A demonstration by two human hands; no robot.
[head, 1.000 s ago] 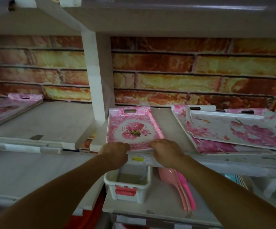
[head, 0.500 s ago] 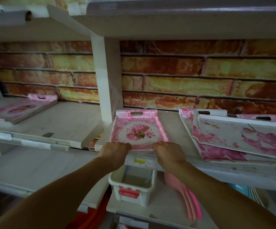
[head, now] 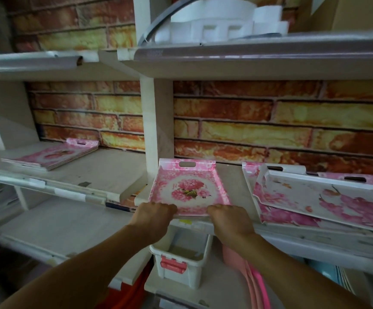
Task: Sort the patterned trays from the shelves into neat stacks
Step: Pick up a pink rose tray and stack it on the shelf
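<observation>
A pink tray with a flower bouquet print [head: 187,186] lies flat on the middle shelf [head: 232,186], its cut-out handle toward the brick wall. My left hand [head: 153,216] grips its near left corner and my right hand [head: 228,218] grips its near right corner. To the right, white trays with pink blossom print [head: 323,197] lie overlapped and crooked. On the left shelf rests a flat stack of pink trays [head: 53,156].
A white upright post [head: 156,121] divides the two shelf bays. Below my hands stand a white bin with a red latch [head: 178,262] and pink plastic pieces [head: 248,275]. White foam pieces [head: 216,21] sit on the top shelf. The brick wall [head: 270,121] closes the back.
My head has tilted up, so the top shelf and its foam pieces have come into view. Both hands stay on the tray's near edge; the tray has hardly moved.
</observation>
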